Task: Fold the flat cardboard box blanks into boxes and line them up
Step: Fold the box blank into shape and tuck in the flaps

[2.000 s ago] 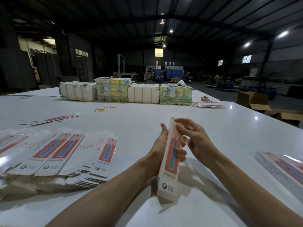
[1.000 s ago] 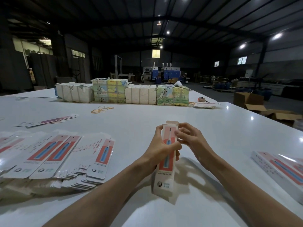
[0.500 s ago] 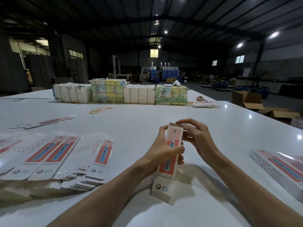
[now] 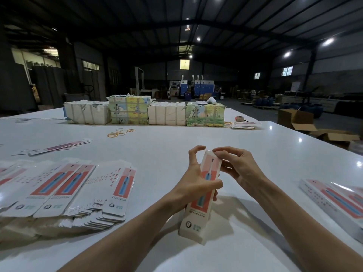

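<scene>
A slim toothbrush carton stands tilted on the white table, the left hand wrapped round its middle and the right hand pinching its top flap. It is likely light, thin-walled and easily crushed, so hold it by the edges. Flat blanks lie to the left.

surface white, smooth, glossy, throws back ceiling lights. box printed card, slight sheen. flat blanks same coated card, kinda shiny. far bundles paper-wrapped, matt. open cartons plain brown corrugated, dull.
</scene>
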Demonstrator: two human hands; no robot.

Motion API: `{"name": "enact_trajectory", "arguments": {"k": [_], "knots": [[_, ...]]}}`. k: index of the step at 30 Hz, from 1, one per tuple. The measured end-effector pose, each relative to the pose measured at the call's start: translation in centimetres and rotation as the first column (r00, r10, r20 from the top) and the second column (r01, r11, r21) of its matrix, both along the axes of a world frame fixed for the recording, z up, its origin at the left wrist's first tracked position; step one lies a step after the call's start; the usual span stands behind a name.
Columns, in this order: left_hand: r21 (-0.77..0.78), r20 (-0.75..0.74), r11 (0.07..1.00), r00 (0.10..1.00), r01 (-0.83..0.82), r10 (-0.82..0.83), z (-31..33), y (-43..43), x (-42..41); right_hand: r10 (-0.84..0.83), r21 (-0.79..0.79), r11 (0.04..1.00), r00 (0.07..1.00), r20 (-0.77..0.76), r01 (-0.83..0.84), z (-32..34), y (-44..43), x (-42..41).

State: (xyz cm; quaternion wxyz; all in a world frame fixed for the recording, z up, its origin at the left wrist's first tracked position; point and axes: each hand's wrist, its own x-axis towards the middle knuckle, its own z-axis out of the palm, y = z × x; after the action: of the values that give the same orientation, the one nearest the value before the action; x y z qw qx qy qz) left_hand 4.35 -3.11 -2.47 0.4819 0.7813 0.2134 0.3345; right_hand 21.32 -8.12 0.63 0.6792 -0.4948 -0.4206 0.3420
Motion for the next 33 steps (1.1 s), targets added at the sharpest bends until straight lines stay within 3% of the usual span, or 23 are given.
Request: {"name": "enact_trajectory", "arguments": {"k": [11,18,23,27,30,33], "knots": [[-0.127,0.077,0.992,0.997,-0.002,0.012,0.2,0.7,-0.1,0.128,0.037,0.991,0.992,0.009,-0.128,-0.1,-0.4,-0.7],[-0.182,0.137,0.982,0.987,-0.053,0.079,0.0,1.2,-0.4,0.001,0.134,0.990,0.943,0.334,-0.049,-1.4,-0.1,-1.5],[-0.229,0.132,0.973,0.990,-0.018,0.049,0.0,1.3,-0.1,-0.017,0.141,0.989,0.936,0.353,-0.035,-1.7,0.2,-1.1],[-0.444,0.244,0.896,0.964,0.015,0.104,0.1,1.4,0.3,-0.155,0.136,0.986,0.806,0.571,0.094,-2.5,1.2,-1.7],[-0.569,0.360,0.819,0.919,0.079,0.161,0.5,1.1,0.4,-0.244,0.180,0.970,0.635,0.733,0.164,-2.5,1.3,-2.5],[-0.661,0.455,0.727,0.869,0.184,0.194,1.0,0.9,0.1,-0.132,0.064,0.984,0.430,0.893,0.168,-2.0,0.8,-3.2]]}}
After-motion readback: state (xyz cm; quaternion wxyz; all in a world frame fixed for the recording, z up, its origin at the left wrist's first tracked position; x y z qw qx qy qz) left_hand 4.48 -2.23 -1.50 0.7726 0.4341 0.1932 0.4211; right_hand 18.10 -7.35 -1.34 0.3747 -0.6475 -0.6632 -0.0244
